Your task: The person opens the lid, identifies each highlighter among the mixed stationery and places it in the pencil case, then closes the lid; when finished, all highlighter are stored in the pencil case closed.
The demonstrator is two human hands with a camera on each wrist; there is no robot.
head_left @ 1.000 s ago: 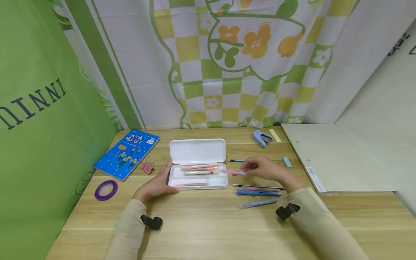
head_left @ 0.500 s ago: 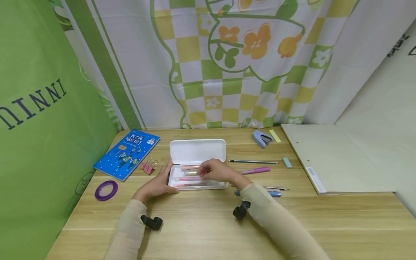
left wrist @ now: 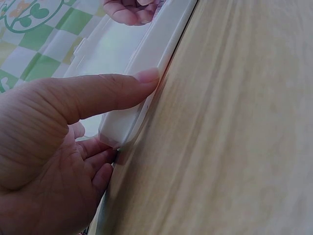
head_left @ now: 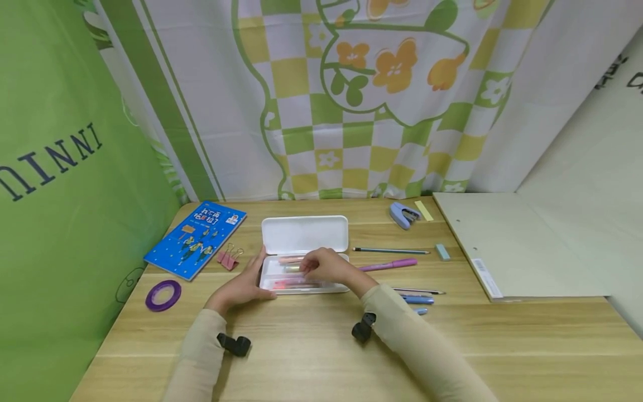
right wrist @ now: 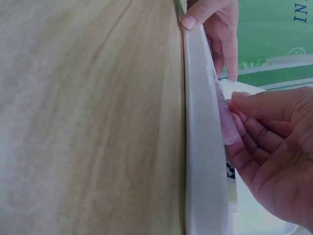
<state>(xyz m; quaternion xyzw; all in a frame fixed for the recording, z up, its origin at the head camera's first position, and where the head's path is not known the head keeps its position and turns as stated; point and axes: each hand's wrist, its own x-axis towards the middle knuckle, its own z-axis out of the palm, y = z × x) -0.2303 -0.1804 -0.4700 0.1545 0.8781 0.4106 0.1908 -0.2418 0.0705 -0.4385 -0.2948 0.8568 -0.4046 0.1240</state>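
Note:
An open white pencil case (head_left: pixel 305 234) lies mid-table with several pens in its tray. My left hand (head_left: pixel 244 283) grips the tray's left end. In the left wrist view its thumb (left wrist: pixel 117 90) presses the front wall of the case (left wrist: pixel 132 117) while the fingers curl round the corner. My right hand (head_left: pixel 324 267) is over the tray. In the right wrist view the right hand (right wrist: pixel 266 147) pinches a pink pen (right wrist: pixel 222 115) just inside the case's wall (right wrist: pixel 203 147).
Right of the case lie a pencil (head_left: pixel 390 250), a purple pen (head_left: pixel 388 264), a black pen (head_left: pixel 419 291), blue pens (head_left: pixel 418 300), an eraser (head_left: pixel 442 252) and a stapler (head_left: pixel 403 214). A grey folder (head_left: pixel 512 245) fills the right. At the left are a blue book (head_left: pixel 196 238), binder clips (head_left: pixel 228 258) and a purple tape ring (head_left: pixel 163 294).
My right hand carried the pink pen leftward from beside the case into the tray and now holds it low inside. The left hand has stayed on the case.

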